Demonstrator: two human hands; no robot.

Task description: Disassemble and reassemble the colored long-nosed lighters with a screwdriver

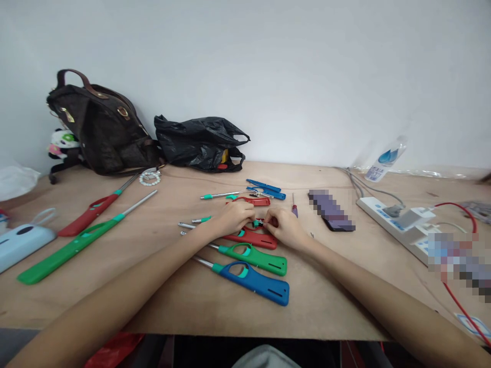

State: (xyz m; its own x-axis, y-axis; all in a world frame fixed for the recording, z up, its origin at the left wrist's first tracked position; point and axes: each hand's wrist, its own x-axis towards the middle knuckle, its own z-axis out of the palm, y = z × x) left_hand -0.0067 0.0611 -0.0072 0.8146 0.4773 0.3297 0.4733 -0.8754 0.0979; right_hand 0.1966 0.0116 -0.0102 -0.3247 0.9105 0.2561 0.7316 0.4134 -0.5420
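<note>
Both hands meet over the middle of the table. My left hand (235, 217) has its fingers closed at a small dark and teal part (258, 223). From the right, my right hand (286, 225) pinches at the same part's right end. Just below them lies a red lighter (257, 238), partly hidden by my left hand. Nearer me are a green lighter (264, 259) and a blue lighter (257, 283), side by side. Behind the hands rest a red casing (261, 201), a metal tube with a teal end (218, 195) and blue casing pieces (268, 190).
A screwdriver (294, 206) and a phone (337, 214) lie right of the hands, before a power strip (395, 225) with cables. A long green lighter (72, 253) and a red one (90, 214) lie left. Behind stand a dark bag (103, 133) and a black plastic bag (195, 140).
</note>
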